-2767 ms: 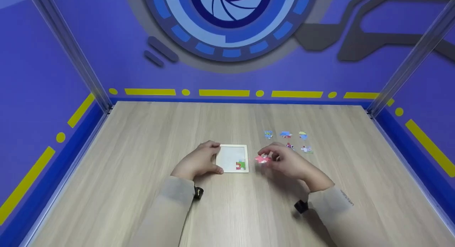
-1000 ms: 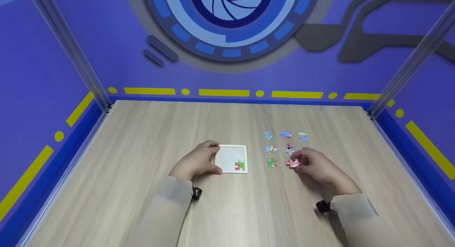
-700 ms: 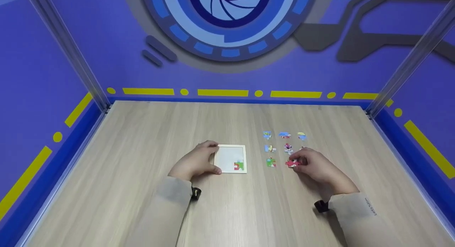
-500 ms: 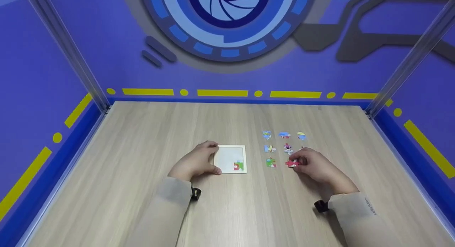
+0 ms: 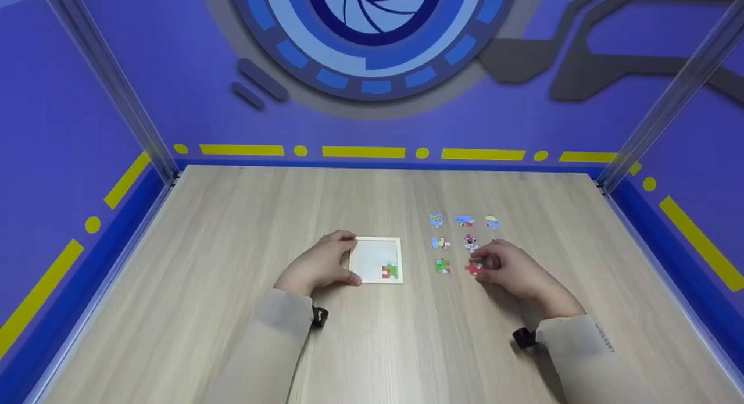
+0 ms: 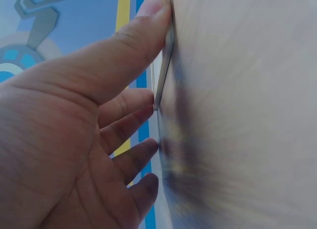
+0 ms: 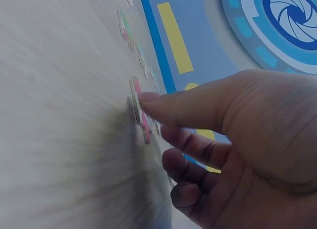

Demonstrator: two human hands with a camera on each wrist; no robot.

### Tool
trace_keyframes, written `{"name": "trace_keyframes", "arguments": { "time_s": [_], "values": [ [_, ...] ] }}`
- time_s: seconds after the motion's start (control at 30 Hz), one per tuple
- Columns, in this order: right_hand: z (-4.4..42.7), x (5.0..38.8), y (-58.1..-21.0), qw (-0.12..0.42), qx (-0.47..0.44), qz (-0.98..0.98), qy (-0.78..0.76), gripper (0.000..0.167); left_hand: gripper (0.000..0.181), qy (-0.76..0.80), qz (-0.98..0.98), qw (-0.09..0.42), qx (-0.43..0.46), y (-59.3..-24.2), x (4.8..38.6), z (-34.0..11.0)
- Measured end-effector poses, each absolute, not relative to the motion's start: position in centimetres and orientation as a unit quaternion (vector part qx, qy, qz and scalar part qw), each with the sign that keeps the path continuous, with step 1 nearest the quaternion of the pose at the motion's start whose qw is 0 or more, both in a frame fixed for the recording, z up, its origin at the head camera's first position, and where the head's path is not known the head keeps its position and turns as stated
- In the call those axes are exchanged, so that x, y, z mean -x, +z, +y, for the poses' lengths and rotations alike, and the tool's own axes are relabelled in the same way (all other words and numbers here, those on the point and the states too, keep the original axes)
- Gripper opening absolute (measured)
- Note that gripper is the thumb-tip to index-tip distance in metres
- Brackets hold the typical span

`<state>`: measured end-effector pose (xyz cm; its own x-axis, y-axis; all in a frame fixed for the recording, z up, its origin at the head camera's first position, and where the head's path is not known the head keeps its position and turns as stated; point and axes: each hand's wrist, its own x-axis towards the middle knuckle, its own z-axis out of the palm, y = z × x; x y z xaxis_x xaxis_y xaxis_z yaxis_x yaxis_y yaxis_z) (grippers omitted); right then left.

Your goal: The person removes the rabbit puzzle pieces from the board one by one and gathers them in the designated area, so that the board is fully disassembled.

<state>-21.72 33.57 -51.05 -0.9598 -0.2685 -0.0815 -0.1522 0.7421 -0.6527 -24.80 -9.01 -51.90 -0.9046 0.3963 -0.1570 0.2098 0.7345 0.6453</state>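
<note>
A white-rimmed puzzle frame lies on the wooden table, with a joined green and red patch in its lower right corner. My left hand grips the frame's left side, thumb at the near corner and fingers at the far one; the left wrist view shows the thumb on the frame's edge. With thumb and fingertips, my right hand pinches a red puzzle piece at the table surface. In the right wrist view, the thumb touches the piece, seen edge-on; part of it is hidden.
Several loose puzzle pieces lie in rows right of the frame, among them a green one, a blue and yellow one and a pink-faced one. Blue-purple panels wall the table at the back and sides.
My right hand has carried the piece from beside the frame rightward to the near row, and lowered it to the table. Lately it has barely moved. The left hand has stayed on the frame.
</note>
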Motion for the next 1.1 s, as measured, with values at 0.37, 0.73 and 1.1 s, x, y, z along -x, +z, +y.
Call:
{"name": "trace_keyframes", "arguments": {
  "time_s": [0.37, 0.73, 1.1],
  "values": [
    [30.0, 21.1, -49.4, 0.066, 0.144, 0.913, -0.377, 0.029, 0.091, 0.339, 0.916, 0.137, -0.167, -51.9, 24.9, -9.1],
    [24.2, 21.8, -47.1, 0.074, 0.167, 0.895, -0.407, 0.033, 0.094, 0.324, 0.921, 0.140, -0.168, -51.9, 24.8, -9.1],
    [19.7, 21.4, -46.6, 0.022, 0.101, 0.858, -0.504, 0.027, 0.090, 0.324, 0.921, 0.134, -0.172, -51.7, 24.7, -8.8]
  ]
}}
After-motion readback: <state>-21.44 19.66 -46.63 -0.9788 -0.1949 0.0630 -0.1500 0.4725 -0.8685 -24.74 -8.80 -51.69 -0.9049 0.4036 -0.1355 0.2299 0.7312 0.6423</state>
